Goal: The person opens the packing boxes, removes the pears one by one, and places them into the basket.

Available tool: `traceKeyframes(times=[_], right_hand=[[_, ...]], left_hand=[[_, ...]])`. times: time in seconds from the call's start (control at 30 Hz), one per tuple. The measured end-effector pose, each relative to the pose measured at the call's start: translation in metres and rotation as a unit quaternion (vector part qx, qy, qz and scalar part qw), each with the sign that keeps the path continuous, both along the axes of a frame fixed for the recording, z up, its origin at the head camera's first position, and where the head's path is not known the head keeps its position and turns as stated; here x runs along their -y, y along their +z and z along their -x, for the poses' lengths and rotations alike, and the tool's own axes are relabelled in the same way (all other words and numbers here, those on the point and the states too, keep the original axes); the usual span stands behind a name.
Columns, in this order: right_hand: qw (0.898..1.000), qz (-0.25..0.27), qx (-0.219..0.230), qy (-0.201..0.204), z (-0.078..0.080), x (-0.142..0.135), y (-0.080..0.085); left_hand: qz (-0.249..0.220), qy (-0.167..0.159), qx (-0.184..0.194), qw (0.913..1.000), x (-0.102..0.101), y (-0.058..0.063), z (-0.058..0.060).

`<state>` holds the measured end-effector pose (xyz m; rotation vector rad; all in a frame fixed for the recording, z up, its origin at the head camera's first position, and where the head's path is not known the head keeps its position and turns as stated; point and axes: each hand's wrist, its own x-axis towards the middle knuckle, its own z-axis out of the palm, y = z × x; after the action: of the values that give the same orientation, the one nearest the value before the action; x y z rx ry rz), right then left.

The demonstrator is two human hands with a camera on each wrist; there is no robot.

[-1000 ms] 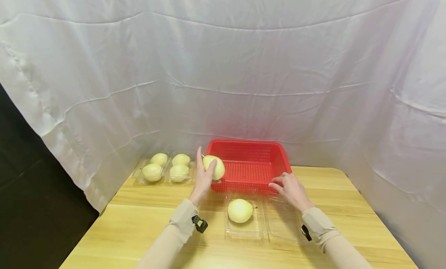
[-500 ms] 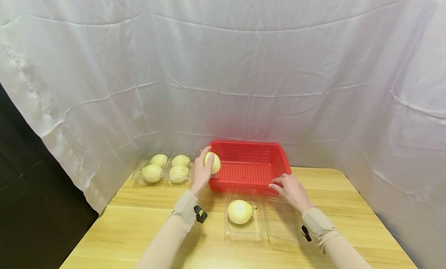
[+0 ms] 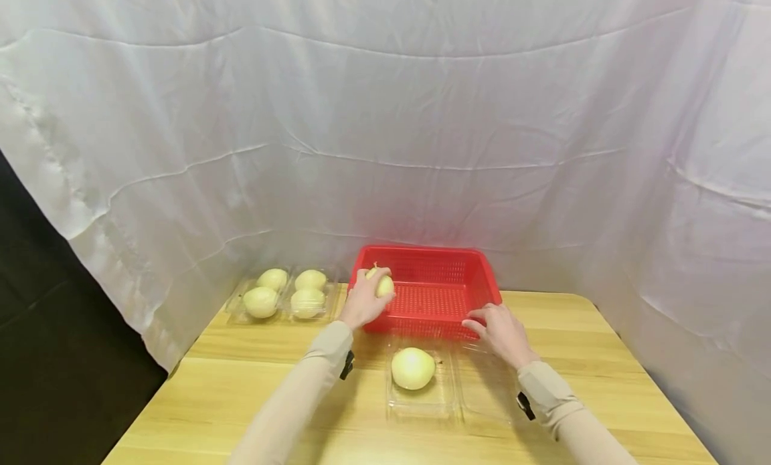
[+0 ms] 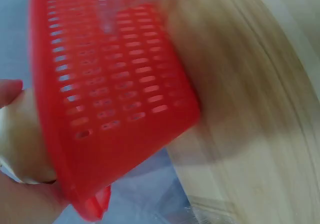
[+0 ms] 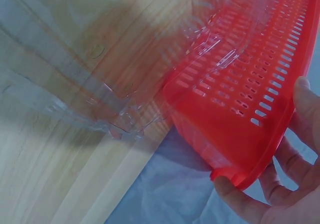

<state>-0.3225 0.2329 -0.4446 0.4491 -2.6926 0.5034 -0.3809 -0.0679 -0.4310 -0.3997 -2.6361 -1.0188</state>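
Note:
My left hand [image 3: 363, 303] holds a pale yellow pear [image 3: 385, 286], stem up, over the left end of a red plastic basket [image 3: 430, 326]. In the left wrist view the same pear [image 4: 22, 139] shows behind the basket's rim, between thumb and fingers. At the basket's front right corner, my right hand [image 3: 504, 332] grips the rim; the right wrist view shows the thumb on one side of the basket wall [image 5: 220, 129] and fingers on the other. In front of the basket lies an open clear clamshell box [image 3: 421, 401] with one pear [image 3: 413, 368] in it.
The clamshell's clear lid [image 3: 484, 388] lies flat to the right, under my right forearm. At the back left stand two clear boxes, each with two pears, the left box [image 3: 237, 308] and the right box [image 3: 328, 304]. A pale curtain [image 3: 385, 184] hangs behind the wooden table [image 3: 241, 398].
My left hand has brought the pear from the basket's left edge rightward over its inside, turning palm down. My right hand has stayed at the rim.

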Motion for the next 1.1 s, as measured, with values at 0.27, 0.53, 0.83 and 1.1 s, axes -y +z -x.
traceKeyframes(times=[0.27,0.53,0.83,1.1], right_hand=[[1.0,-0.002,0.007,-0.015,-0.005,0.0,-0.007],[1.0,-0.004,0.003,-0.018,-0.005,0.001,-0.008],[1.0,-0.003,-0.016,-0.021,-0.003,0.0,-0.006],[1.0,0.006,-0.011,-0.017,0.0,0.001,-0.002]], left_hand=[[0.105,-0.026,0.095,0.9896,-0.01,-0.007,0.009],[0.168,-0.028,0.153,0.9735,-0.017,-0.003,0.013],[0.241,-0.046,0.18,0.9525,-0.023,0.003,0.024],[0.251,-0.049,0.201,0.9457,-0.024,0.008,0.025]])
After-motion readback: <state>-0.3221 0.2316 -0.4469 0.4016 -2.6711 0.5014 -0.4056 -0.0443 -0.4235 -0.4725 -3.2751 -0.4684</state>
